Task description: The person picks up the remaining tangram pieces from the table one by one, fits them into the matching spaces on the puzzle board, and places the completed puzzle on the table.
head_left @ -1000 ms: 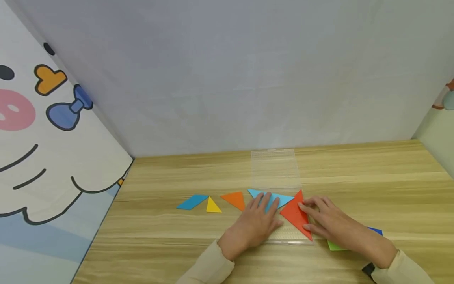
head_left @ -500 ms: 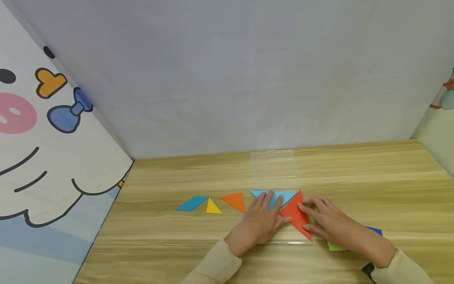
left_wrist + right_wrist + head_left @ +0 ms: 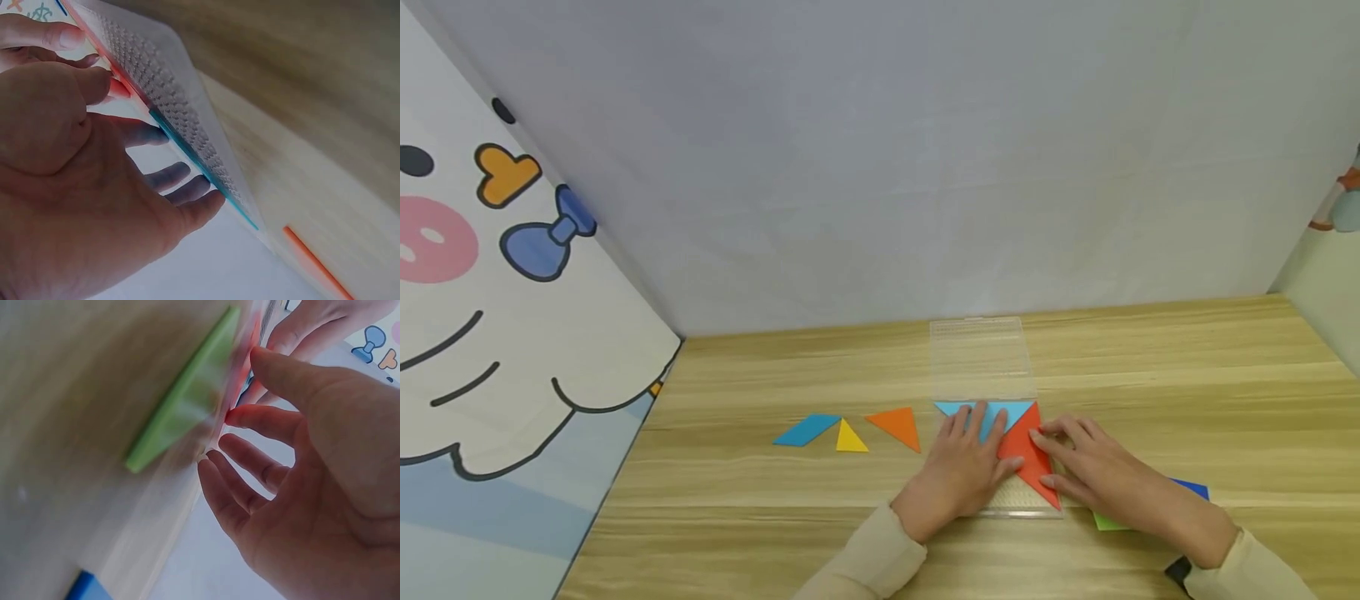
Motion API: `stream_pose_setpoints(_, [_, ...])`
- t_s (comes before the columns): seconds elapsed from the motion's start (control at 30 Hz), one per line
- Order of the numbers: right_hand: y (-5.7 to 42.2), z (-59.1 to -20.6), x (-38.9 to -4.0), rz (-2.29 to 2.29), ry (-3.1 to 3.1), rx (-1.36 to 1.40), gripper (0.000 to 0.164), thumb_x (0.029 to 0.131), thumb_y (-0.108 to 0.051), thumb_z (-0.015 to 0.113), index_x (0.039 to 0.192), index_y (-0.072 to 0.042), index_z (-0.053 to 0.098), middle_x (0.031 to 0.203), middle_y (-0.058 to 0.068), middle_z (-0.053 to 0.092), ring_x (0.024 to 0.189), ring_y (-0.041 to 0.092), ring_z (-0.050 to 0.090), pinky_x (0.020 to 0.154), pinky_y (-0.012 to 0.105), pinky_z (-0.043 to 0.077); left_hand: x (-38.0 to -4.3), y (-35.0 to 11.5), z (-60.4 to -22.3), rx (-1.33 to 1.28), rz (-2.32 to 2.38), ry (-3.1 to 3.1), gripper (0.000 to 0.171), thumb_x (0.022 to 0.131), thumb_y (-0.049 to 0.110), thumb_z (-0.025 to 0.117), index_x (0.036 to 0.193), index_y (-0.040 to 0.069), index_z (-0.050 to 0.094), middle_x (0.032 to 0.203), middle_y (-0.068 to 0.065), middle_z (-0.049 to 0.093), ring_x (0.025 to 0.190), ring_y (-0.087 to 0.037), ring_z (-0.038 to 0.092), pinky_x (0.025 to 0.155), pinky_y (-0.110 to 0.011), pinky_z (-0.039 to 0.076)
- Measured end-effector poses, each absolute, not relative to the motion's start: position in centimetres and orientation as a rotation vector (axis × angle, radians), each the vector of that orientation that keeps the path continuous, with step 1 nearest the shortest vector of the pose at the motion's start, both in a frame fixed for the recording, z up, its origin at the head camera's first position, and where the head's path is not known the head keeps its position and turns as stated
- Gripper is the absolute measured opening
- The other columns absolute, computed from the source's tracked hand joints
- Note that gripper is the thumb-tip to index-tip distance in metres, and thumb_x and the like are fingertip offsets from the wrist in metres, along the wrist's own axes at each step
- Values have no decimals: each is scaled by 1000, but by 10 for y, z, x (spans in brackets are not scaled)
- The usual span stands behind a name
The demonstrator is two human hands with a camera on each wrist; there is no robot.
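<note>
The left arm (image 3: 865, 557) slants forward and inward, the left hand (image 3: 958, 471) palm down with its fingers (image 3: 977, 421) spread, gently straight and pointing ahead, its thumb stretched out toward the right hand (image 3: 1093, 462). The right arm (image 3: 1195, 521) angles in from the other side; that hand's thumb and index finger stand apart, tips down, its remaining fingers loosely bent. The two hands are near each other, pale sleeves ending at the wrists
</note>
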State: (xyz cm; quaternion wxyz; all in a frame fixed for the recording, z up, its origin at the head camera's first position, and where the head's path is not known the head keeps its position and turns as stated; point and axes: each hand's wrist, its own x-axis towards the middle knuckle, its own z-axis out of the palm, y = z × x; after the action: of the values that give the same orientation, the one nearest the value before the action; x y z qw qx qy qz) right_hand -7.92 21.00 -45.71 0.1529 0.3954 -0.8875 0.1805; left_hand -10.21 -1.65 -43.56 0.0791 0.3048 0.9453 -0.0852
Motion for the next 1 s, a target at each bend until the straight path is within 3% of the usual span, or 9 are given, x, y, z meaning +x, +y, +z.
stream_pose_setpoints(0.37, [208, -456, -79, 512, -2566, 1133, 45, 100, -30, 68, 129, 5, 67, 128, 11, 58, 114, 28, 54, 86, 44, 56, -101, -22, -432, 1013, -130, 2739, 74, 107, 56, 38, 165, 12, 22, 168, -10, 24, 153, -35, 24, 122, -40, 28])
stream_pose_setpoints(0.63, [211, -453, -74, 529, -2665, 1106, 48, 94, -23, 76, 132, 3, 66, 133, 11, 59, 116, 28, 54, 89, 45, 55, -104, -35, -430, 1104, -94, 2646, 68, 109, 51, 37, 165, 15, 21, 171, -10, 16, 157, -32, 14, 126, -37, 13])
stream_pose_setpoints(1.0, [212, -449, -70, 503, -2721, 1104, 50, 94, -24, 76, 136, 1, 64, 140, 13, 57, 121, 29, 55, 93, 47, 55, -106, -38, -432, 1153, -82, 2672, 66, 110, 50, 38, 165, 17, 24, 170, -11, 20, 156, -34, 18, 125, -38, 17])
